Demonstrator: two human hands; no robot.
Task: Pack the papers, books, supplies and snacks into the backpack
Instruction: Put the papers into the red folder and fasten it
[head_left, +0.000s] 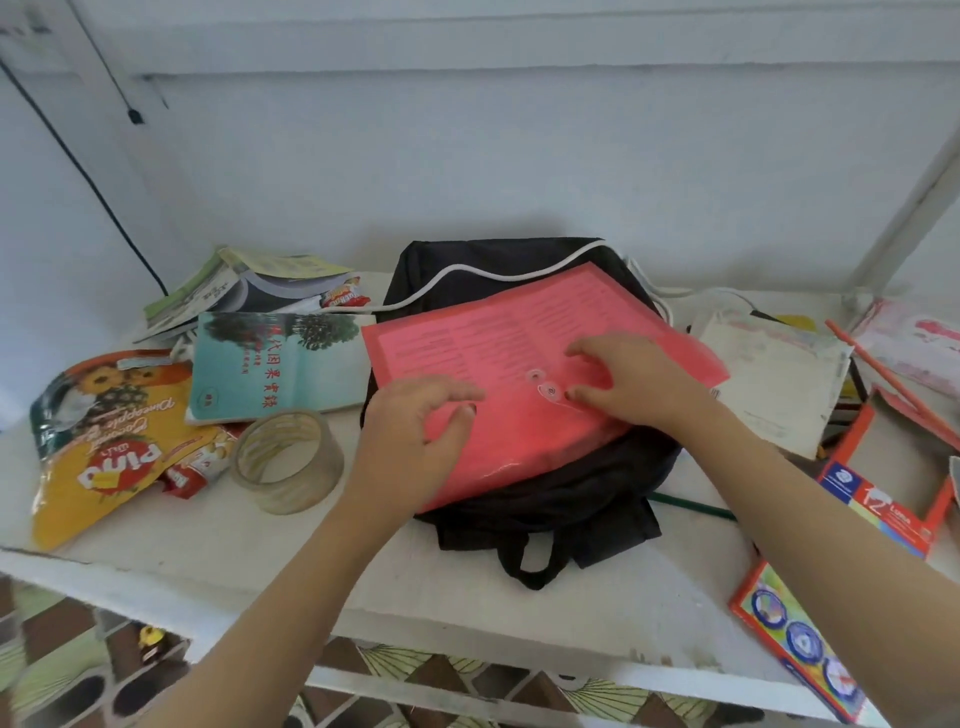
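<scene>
**Both hands on the pink folder, on top of the backpack**

From the head camera I see both forearms reaching in from the bottom of the frame, palms down. The left hand (415, 431) sits over the near left corner of the pink folder (519, 332), fingers bent, with the thumb and forefinger tips close together on the plastic. I cannot tell whether they pinch the edge or only press on it. The right hand (636, 379) arches over the middle of the folder. Its thumb tip touches the button clasp (543, 384), its fingers are spread loosely with their tips on the surface, and it grips nothing that I can make out.

The folder is translucent, with printed sheets showing through it. It lies flat and skewed across the black backpack (545, 499), not inside it. The backpack lies on the white table (467, 597), its carry loop (524, 561) pointing towards me and a white cord (467, 270) running along its far edge.

To the left are a teal book (275, 364), a stack of books (244, 291) behind it, a yellow pineapple snack bag (104, 447) and a tape roll (288, 462). To the right are loose papers (774, 384) and an orange pencil box (878, 509).

The left hand hides the folder's near corner, and the folder hides most of the backpack's top. I cannot see whether the backpack is open. The print under the plastic is too blurred to read, and the right edge of the frame cuts off the pink items there.
</scene>
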